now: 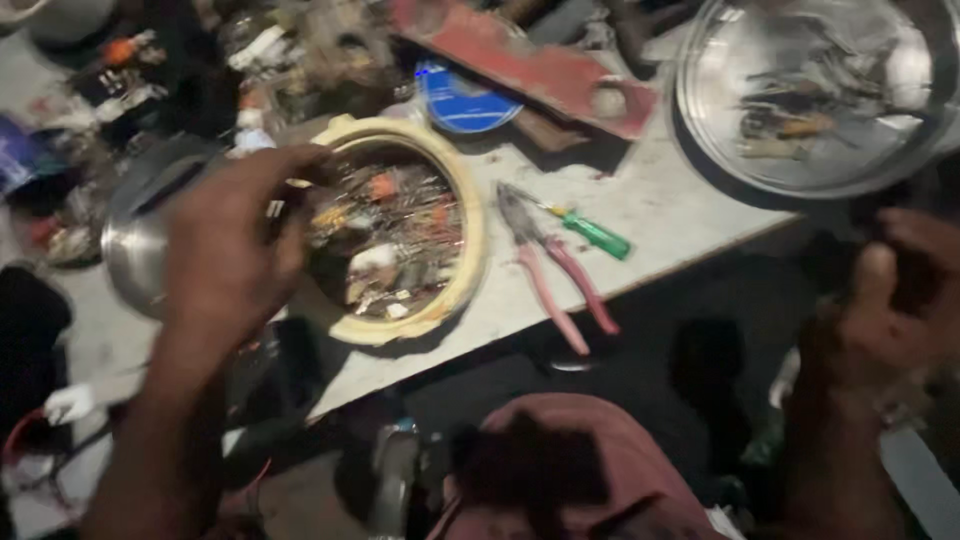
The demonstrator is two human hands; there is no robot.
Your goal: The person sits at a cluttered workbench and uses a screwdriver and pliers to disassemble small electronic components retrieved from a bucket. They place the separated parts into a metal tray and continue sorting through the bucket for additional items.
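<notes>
Nearest my lens sits one maroon cloth-covered knee or lap [590, 450], dark and blurred at the bottom edge. Above it spreads one pale grey worktable [660, 210], stained and running aslant across my view.

Largest on that table is one round steel tray [700, 120] at the upper right, holding a few small dark tools I cannot count. Next in size is one round cream-coloured plastic tub [472, 215] near the middle, filled with a jumble of small metal and orange bits, too many and too blurred to number. One shiny steel bowl [130, 250] lies to the left of the tub, partly behind my forearm. One long red-painted metal bar [530, 65] rests at the top, and one blue round lid [460, 100] lies just beside it. Two hand tools lie to the right of the tub: one pair of pink-handled pliers [555, 275] and one green-handled screwdriver [590, 232], crossing near their tips.

I see two hands. My left hand [230, 250] hovers over the tub's left rim, fingers curled loosely and spread, gripping nothing I can make out. My right hand [895, 300] is at the far right, off the table's edge, curled around something dark; the blur keeps me from telling what.
</notes>
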